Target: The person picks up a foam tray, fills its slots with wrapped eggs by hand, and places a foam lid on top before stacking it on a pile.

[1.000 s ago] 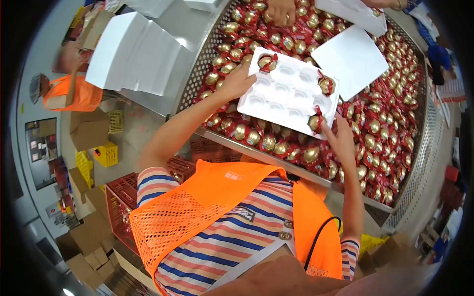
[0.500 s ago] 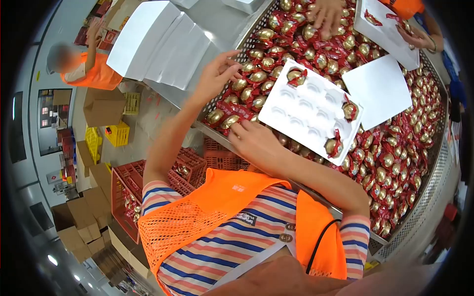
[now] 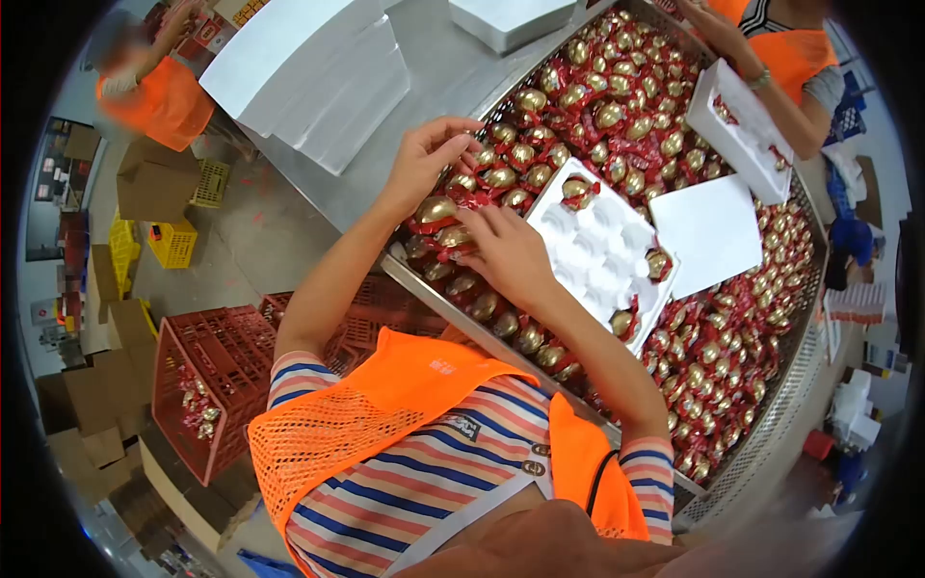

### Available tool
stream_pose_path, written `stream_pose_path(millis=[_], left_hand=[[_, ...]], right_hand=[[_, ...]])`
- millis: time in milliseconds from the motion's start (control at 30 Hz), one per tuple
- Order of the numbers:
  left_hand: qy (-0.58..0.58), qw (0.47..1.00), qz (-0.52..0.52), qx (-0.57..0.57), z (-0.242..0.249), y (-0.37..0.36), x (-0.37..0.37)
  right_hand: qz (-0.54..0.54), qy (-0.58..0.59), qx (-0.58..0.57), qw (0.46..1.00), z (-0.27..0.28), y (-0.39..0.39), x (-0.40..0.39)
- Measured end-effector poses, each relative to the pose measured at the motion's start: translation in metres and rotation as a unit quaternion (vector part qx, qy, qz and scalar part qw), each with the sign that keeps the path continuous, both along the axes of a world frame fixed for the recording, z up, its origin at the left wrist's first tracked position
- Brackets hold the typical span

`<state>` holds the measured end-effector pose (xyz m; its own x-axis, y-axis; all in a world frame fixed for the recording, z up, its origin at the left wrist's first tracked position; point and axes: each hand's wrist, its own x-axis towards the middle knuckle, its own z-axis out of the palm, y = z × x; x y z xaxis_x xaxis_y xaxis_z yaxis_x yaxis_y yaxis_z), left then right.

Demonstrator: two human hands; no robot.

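Note:
Gold egg-shaped candies with red twisted wrapper ends (image 3: 694, 424) fill a large perforated metal tray. At its near left corner, my left hand (image 3: 431, 166) hovers over the candies, fingers apart and nothing seen in them. Just below it, my right hand (image 3: 515, 252) has its fingers closed at the wrapper of a gold candy (image 3: 453, 237); the fingertips are partly hidden. Beside my right hand lies a white moulded box (image 3: 595, 241) with round recesses, several bare and three holding candies. A white flat lid (image 3: 708, 236) rests on the candies to its right.
Across the tray, a co-worker's arm (image 3: 747, 63) reaches near another white box (image 3: 737, 130). Stacked white boxes (image 3: 318, 82) stand on the metal table (image 3: 434, 72). Red crates (image 3: 207, 385) sit on the floor at left. Another person (image 3: 159, 101) is further back.
My view has shifted. My right hand has moved in closer to my left hand, its fingers closing at a candy. The co-worker's hand has left the middle of the candies.

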<state>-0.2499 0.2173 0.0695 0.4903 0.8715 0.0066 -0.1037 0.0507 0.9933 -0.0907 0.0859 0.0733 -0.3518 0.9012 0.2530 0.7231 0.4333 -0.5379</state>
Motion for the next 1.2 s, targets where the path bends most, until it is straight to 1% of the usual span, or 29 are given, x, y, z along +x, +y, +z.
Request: stream_pose_path(millis=[33,67,100,133,200,233,300,333,367,400,433,467,500,533,633,700,733,833,867,900,933,967,1000,1033,1067,1100,1167,1200], left_hand=[[-0.001,1.0,-0.01,0.008,-0.001,0.001,0.0],[0.001,1.0,-0.022,0.014,-0.004,0.001,0.001],[0.004,0.999,-0.037,0.021,-0.002,0.0,0.003],[0.049,0.996,-0.068,0.04,0.001,-0.002,0.004],[0.079,0.988,-0.123,0.051,0.008,-0.004,0.006],[0.095,0.983,-0.148,0.056,0.01,-0.001,0.006],[0.051,0.979,-0.194,0.021,0.011,0.006,0.002],[0.037,0.977,-0.21,0.003,0.016,0.007,-0.001],[0.022,0.974,-0.225,-0.015,0.023,0.007,-0.004],[0.041,0.966,-0.255,-0.031,0.044,0.007,-0.006],[0.055,0.966,-0.254,0.0,0.044,0.007,-0.006],[0.068,0.965,-0.253,0.028,0.041,0.007,-0.004],[0.081,0.963,-0.252,0.055,0.038,0.007,-0.002],[0.071,0.968,-0.242,0.008,0.038,0.006,0.001],[0.084,0.973,-0.215,0.022,0.04,0.007,0.002],[0.162,0.957,-0.233,0.063,0.033,0.011,-0.002],[0.199,0.946,-0.242,0.084,0.027,0.012,-0.001],[0.306,0.889,-0.327,0.093,0.013,0.004,0.01],[0.355,0.865,-0.337,0.112,0.011,-0.001,0.015],[0.403,0.837,-0.345,0.132,0.015,-0.008,0.022],[0.427,0.818,-0.348,0.165,-0.002,-0.008,0.025],[0.416,0.82,-0.341,0.195,-0.016,-0.005,0.024],[0.405,0.821,-0.333,0.225,-0.018,-0.004,0.025],[0.394,0.821,-0.326,0.254,-0.019,-0.004,0.026],[0.406,0.817,-0.293,0.287,-0.019,-0.006,0.025],[0.384,0.824,-0.253,0.332,-0.016,-0.007,0.029],[0.334,0.829,-0.169,0.416,-0.009,-0.012,0.042],[0.292,0.878,-0.191,0.327,0.011,-0.017,0.052]], right_hand=[[-0.026,0.05,-0.003,0.998,0.006,-0.001,0.009],[-0.028,0.089,-0.001,0.996,0.005,0.0,0.017],[-0.032,0.1,-0.011,0.994,0.005,0.0,0.022],[-0.036,0.113,-0.017,0.993,0.004,0.0,0.025],[-0.052,0.147,-0.03,0.987,-0.002,0.005,0.029],[-0.065,0.179,-0.06,0.98,-0.004,0.009,0.031],[-0.086,0.245,-0.124,0.958,-0.005,0.017,0.035],[-0.1,0.273,-0.207,0.934,-0.005,0.023,0.043],[-0.102,0.348,-0.253,0.897,-0.018,0.027,0.051],[-0.084,0.428,-0.267,0.86,-0.015,0.031,0.056],[-0.065,0.503,-0.281,0.815,-0.012,0.033,0.06],[-0.113,0.553,-0.324,0.759,-0.009,0.03,0.061],[-0.102,0.58,-0.326,0.739,-0.009,0.032,0.064],[-0.091,0.607,-0.329,0.717,-0.009,0.031,0.067],[-0.093,0.675,-0.328,0.654,-0.003,0.028,0.077],[-0.079,0.735,-0.305,0.601,0.003,0.024,0.09],[-0.071,0.752,-0.297,0.584,0.013,0.019,0.096],[-0.092,0.738,-0.256,0.618,0.016,0.006,0.111],[-0.097,0.687,-0.235,0.68,0.021,-0.003,0.116],[-0.112,0.649,-0.206,0.724,0.037,-0.007,0.114],[-0.124,0.606,-0.16,0.77,0.047,-0.013,0.114],[-0.136,0.558,-0.114,0.81,0.054,-0.022,0.113],[-0.142,0.537,-0.072,0.829,0.058,-0.027,0.112],[-0.146,0.48,-0.004,0.865,0.058,-0.031,0.114],[-0.167,0.412,0.057,0.894,0.06,-0.037,0.117],[-0.187,0.339,0.117,0.914,0.064,-0.044,0.118],[-0.208,0.243,0.197,0.927,0.072,-0.055,0.118],[-0.217,0.193,0.234,0.928,0.075,-0.058,0.118]])
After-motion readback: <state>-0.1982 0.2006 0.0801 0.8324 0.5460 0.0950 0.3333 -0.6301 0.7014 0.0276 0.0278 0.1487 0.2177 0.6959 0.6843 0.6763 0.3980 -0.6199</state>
